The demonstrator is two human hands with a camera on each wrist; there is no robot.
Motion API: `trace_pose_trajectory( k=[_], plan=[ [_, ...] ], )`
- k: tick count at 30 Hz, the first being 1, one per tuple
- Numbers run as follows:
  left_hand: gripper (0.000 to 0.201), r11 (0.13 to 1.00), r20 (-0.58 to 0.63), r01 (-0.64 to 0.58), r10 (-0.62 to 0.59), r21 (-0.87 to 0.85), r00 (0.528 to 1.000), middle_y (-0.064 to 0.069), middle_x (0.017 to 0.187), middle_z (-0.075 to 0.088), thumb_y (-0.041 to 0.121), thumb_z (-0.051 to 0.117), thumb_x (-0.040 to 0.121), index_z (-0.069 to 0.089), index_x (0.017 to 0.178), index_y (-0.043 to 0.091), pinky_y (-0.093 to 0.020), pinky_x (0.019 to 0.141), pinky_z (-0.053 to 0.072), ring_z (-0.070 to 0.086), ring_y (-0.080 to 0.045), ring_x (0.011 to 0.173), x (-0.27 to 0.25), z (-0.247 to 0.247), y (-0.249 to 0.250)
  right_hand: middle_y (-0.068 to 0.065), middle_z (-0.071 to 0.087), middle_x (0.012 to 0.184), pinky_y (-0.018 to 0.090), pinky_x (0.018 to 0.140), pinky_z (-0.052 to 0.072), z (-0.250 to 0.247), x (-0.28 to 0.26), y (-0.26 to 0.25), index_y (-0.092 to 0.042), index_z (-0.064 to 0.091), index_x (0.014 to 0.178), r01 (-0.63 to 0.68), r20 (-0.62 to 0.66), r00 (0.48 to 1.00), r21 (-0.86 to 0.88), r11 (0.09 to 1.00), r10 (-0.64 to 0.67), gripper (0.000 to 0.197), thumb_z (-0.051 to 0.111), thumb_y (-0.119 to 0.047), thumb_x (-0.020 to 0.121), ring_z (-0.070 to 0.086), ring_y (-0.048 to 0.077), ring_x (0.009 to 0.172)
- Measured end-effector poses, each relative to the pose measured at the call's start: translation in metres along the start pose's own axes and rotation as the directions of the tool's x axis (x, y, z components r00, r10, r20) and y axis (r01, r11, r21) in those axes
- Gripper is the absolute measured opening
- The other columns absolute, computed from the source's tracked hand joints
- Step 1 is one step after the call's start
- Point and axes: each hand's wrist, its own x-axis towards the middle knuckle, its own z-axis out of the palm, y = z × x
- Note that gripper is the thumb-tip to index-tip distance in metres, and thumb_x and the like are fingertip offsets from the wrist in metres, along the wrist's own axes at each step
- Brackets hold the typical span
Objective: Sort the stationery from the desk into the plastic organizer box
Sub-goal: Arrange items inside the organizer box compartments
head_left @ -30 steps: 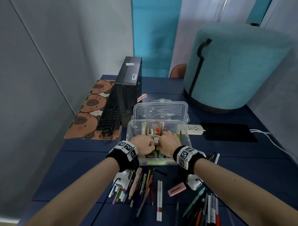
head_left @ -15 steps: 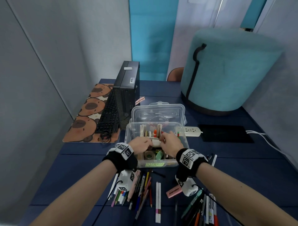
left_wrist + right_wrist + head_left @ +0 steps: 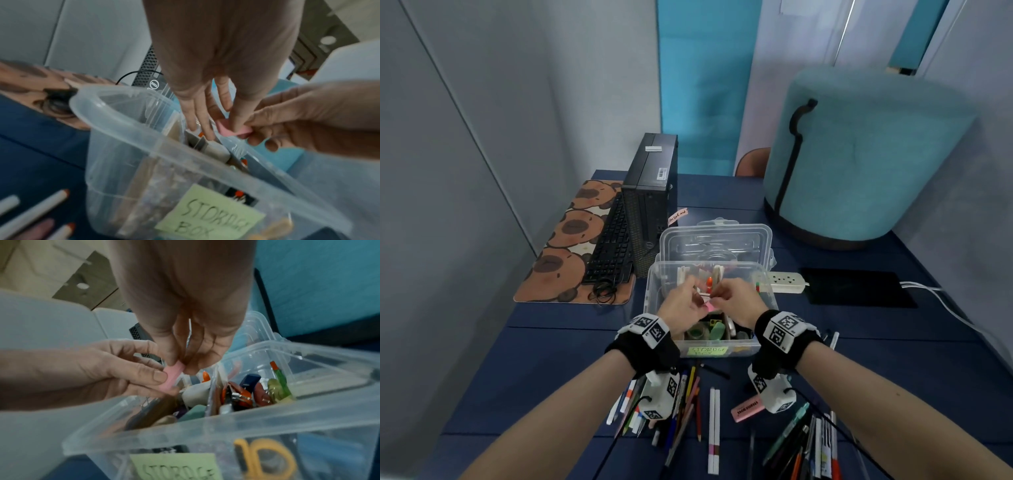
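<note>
The clear plastic organizer box (image 3: 651, 310) stands mid-desk with a green "STORAGE BOX" note (image 3: 708, 351) on its front; glue, clips, tape and scissors lie inside. Just over its middle, my left hand (image 3: 700, 298) and right hand (image 3: 718, 300) meet and both pinch a small pink block (image 3: 709, 307). The left wrist view shows my left hand (image 3: 224, 124) coming down from above and my right hand (image 3: 254, 129) from the right, both on the pink block (image 3: 232, 130) above the box (image 3: 123, 123). In the right wrist view, right hand (image 3: 180, 369) and left hand (image 3: 162, 380) pinch the block (image 3: 171, 378).
Loose pens and pencils (image 3: 683, 407) lie in front of the box, with two white markers (image 3: 714, 428), a pink eraser (image 3: 748, 409) and more pens (image 3: 808, 442). The lid (image 3: 715, 240) lies behind the box. A computer tower (image 3: 650, 202), keyboard (image 3: 609, 250), power strip (image 3: 787, 279) and teal pouf (image 3: 859, 154) surround it.
Both hands were low in the box, close together over a wooden piece. They have lifted slightly and now pinch the small pink block between them.
</note>
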Motion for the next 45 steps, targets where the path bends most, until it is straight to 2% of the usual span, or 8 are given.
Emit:
trace_pose_trajectory(
  k=[4, 7, 13, 25, 29, 34, 40, 45],
  plan=[
    [0.021, 0.796, 0.06, -0.135, 0.123, 0.59, 0.991, 0.002, 0.117, 0.055, 0.017, 0.045, 0.093, 0.056, 0.109, 0.022, -0.04, 0.102, 0.036, 0.048, -0.019, 0.114, -0.006, 0.005, -0.001, 0.004, 0.067, 0.092, 0.023, 0.069, 0.041, 0.0, -0.002, 0.005, -0.014, 0.064, 0.093, 0.061, 0.009, 0.998, -0.219, 0.974, -0.061, 0.007, 0.062, -0.01, 0.087, 0.056, 0.015, 0.08],
    [0.025, 0.641, 0.098, -0.152, 0.119, 0.752, 0.988, 0.001, 0.121, 0.053, 0.023, 0.042, 0.094, 0.06, 0.111, 0.024, -0.043, 0.104, 0.028, 0.043, -0.022, 0.118, -0.005, 0.01, -0.005, 0.003, 0.063, 0.098, 0.026, 0.073, 0.043, 0.001, -0.003, 0.006, -0.013, 0.061, 0.093, 0.151, 0.041, 0.988, -0.325, 0.934, -0.146, 0.005, 0.057, -0.012, 0.091, 0.057, 0.019, 0.086],
    [0.033, 0.608, 0.158, -0.143, 0.03, 0.78, 0.987, -0.007, 0.127, 0.045, 0.031, 0.04, 0.095, 0.06, 0.121, 0.027, -0.047, 0.107, 0.025, 0.036, -0.027, 0.122, -0.003, 0.018, -0.01, 0.009, 0.056, 0.11, 0.039, 0.084, 0.048, 0.008, -0.002, 0.009, -0.008, 0.058, 0.105, 0.342, 0.198, 0.939, -0.506, 0.792, -0.279, 0.014, 0.052, -0.009, 0.093, 0.058, 0.027, 0.1],
    [0.035, 0.649, 0.195, -0.124, -0.038, 0.751, 0.98, -0.007, 0.131, 0.034, 0.038, 0.038, 0.097, 0.06, 0.12, 0.025, -0.055, 0.114, 0.009, 0.027, -0.029, 0.129, -0.003, 0.021, -0.01, 0.007, 0.05, 0.116, 0.037, 0.094, 0.042, 0.011, 0.009, 0.019, -0.013, 0.065, 0.108, 0.257, 0.115, 0.966, -0.56, 0.788, -0.233, 0.023, 0.061, -0.026, 0.09, 0.044, 0.024, 0.111],
    [0.033, 0.668, 0.21, -0.132, -0.037, 0.732, 0.977, -0.008, 0.131, 0.035, 0.036, 0.04, 0.096, 0.06, 0.121, 0.026, -0.056, 0.114, 0.009, 0.027, -0.03, 0.129, -0.002, 0.02, -0.011, 0.009, 0.047, 0.123, 0.039, 0.093, 0.04, 0.009, 0.007, 0.018, -0.011, 0.064, 0.11, 0.312, 0.168, 0.949, -0.621, 0.719, -0.267, 0.026, 0.058, -0.027, 0.091, 0.042, 0.026, 0.114],
    [0.033, 0.663, 0.209, -0.14, -0.026, 0.735, 0.978, -0.008, 0.13, 0.037, 0.034, 0.041, 0.095, 0.06, 0.12, 0.027, -0.055, 0.114, 0.009, 0.028, -0.03, 0.128, -0.002, 0.019, -0.009, 0.009, 0.05, 0.122, 0.041, 0.098, 0.04, 0.006, 0.009, 0.014, -0.014, 0.066, 0.109, 0.272, 0.197, 0.961, -0.576, 0.771, -0.191, 0.024, 0.061, -0.023, 0.088, 0.043, 0.027, 0.116],
    [0.025, 0.67, 0.076, -0.159, 0.151, 0.725, 0.986, 0.0, 0.116, 0.046, 0.034, 0.041, 0.094, 0.062, 0.108, 0.029, -0.045, 0.11, 0.021, 0.04, -0.021, 0.117, -0.013, 0.011, -0.004, 0.004, 0.049, 0.106, 0.037, 0.093, 0.042, -0.003, -0.003, 0.019, -0.017, 0.064, 0.103, 0.164, 0.102, 0.986, -0.402, 0.901, -0.134, 0.018, 0.06, -0.029, 0.089, 0.048, 0.022, 0.101],
    [0.024, 0.683, 0.01, -0.313, 0.408, 0.66, 0.913, 0.003, 0.111, 0.047, 0.032, 0.041, 0.096, 0.055, 0.113, 0.022, -0.031, 0.095, 0.034, 0.045, -0.014, 0.105, -0.037, 0.014, 0.003, -0.007, 0.05, 0.087, 0.025, 0.074, 0.038, -0.017, -0.043, 0.043, -0.018, 0.065, 0.096, 0.089, -0.059, 0.994, -0.128, 0.988, -0.097, 0.009, 0.058, -0.023, 0.091, 0.05, 0.012, 0.081]
  ],
)
